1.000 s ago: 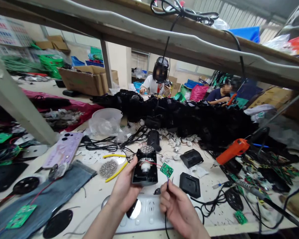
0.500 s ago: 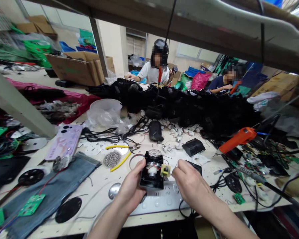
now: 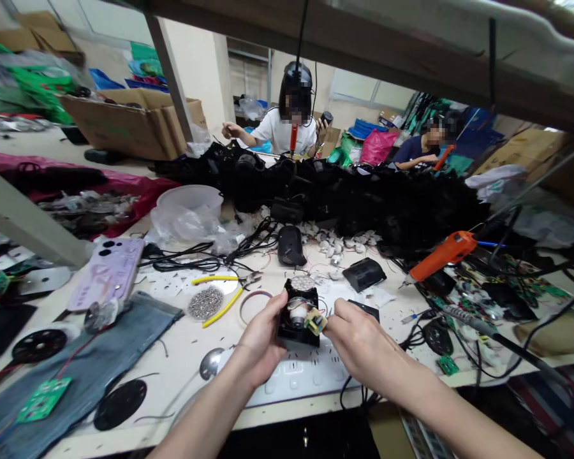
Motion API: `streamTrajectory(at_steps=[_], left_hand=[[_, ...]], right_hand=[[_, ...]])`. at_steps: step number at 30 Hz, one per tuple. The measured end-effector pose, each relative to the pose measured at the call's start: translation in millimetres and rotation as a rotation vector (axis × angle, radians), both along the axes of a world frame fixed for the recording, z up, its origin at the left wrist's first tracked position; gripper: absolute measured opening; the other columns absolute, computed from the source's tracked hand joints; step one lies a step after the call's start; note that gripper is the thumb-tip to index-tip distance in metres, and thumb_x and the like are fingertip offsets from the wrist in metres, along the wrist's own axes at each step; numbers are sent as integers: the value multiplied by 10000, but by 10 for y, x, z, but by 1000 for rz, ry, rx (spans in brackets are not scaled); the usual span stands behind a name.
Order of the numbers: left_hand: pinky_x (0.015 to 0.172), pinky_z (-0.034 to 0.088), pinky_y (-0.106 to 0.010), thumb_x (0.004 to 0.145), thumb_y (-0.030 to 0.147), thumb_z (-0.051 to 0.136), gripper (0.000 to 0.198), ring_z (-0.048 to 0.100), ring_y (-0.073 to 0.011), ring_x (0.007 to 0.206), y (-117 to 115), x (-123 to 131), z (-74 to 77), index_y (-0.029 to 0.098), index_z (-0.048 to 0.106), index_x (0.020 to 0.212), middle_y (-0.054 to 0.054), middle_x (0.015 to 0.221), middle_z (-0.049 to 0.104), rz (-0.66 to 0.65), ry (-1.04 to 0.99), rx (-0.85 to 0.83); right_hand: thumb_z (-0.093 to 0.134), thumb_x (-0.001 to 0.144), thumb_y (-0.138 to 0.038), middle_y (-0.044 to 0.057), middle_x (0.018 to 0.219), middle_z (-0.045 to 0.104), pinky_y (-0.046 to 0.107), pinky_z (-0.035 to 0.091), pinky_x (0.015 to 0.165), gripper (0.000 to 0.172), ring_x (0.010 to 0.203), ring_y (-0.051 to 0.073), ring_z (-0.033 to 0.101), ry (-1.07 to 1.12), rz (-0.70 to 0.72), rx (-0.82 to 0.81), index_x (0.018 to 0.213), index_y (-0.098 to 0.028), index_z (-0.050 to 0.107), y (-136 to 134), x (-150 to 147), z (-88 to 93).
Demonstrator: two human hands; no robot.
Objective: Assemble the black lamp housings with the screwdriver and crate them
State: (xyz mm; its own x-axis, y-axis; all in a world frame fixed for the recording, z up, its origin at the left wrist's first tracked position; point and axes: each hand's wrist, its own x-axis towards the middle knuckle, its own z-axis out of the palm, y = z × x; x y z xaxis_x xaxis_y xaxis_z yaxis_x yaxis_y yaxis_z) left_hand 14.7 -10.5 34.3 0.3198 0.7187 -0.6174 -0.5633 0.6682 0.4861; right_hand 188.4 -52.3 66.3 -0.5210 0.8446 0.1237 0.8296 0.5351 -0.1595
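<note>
One housing (image 3: 294,334), pointing lengthwise away, left fingers (image 3: 273,307) clasping it, right fingers (image 3: 338,322) pinching board (image 3: 316,322)

Housing (image 3: 289,333), which I read as black plastic; power strip (image 3: 277,386), glossy white plastic; pliers (image 3: 222,308), metal tips, smooth yellow plastic grips; small pieces (image 3: 205,302), shiny metal; cloth (image 3: 119,357), matt; carton (image 3: 124,131), matt cardboard; desk (image 3: 196,344), smooth, pale.
</note>
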Motion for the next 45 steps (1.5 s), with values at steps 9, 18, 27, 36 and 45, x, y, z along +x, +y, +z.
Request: streamTrajectory(at_steps=[9, 18, 27, 36, 45], left_hand=[[527, 436, -203, 862, 334, 592, 191, 567, -129, 641, -16, 256, -56, 217, 555, 1008, 15, 753, 617, -93, 164, 174], [640, 438, -215, 813, 415, 650, 380, 585, -150, 797, -77, 402, -129, 230, 551, 1130, -22, 931, 652, -95, 220, 327], [566, 450, -208, 855, 321, 603, 143, 573, -136, 716, -8, 216, -109, 244, 576, 972, 12, 870, 620, 118, 87, 123], [569, 411, -170, 815, 394, 663, 274, 556, -104, 697, -174, 257, 12, 280, 601, 1057, 31, 943, 662, 53, 101, 247], [604, 412, -187, 772, 449, 692, 400, 590, -135, 796, -212, 213, -4, 289, 594, 1125, 12, 1048, 665, 39, 152, 268]], right_hand=[[548, 743, 53, 71, 808, 555, 306, 466, 614, 217, 749, 208, 534, -349, 147, 124, 759, -162, 573, -120, 52, 141], [596, 718, 34, 94, 761, 641, 320, 493, 598, 203, 685, 225, 604, -367, 169, 9, 769, -147, 674, -81, 140, 293], [524, 870, -314, 53, 771, 702, 330, 514, 695, 221, 746, 222, 674, 484, -587, -199, 889, -206, 716, -351, 586, 42], [762, 625, -477, -16, 608, 588, 221, 442, 471, 366, 497, 100, 525, 1310, -718, -712, 765, -174, 612, -168, 467, -108], [712, 684, -478, -24, 630, 572, 142, 164, 355, 375, 439, 37, 329, 1506, -670, -746, 730, -189, 477, -14, 461, -120]])
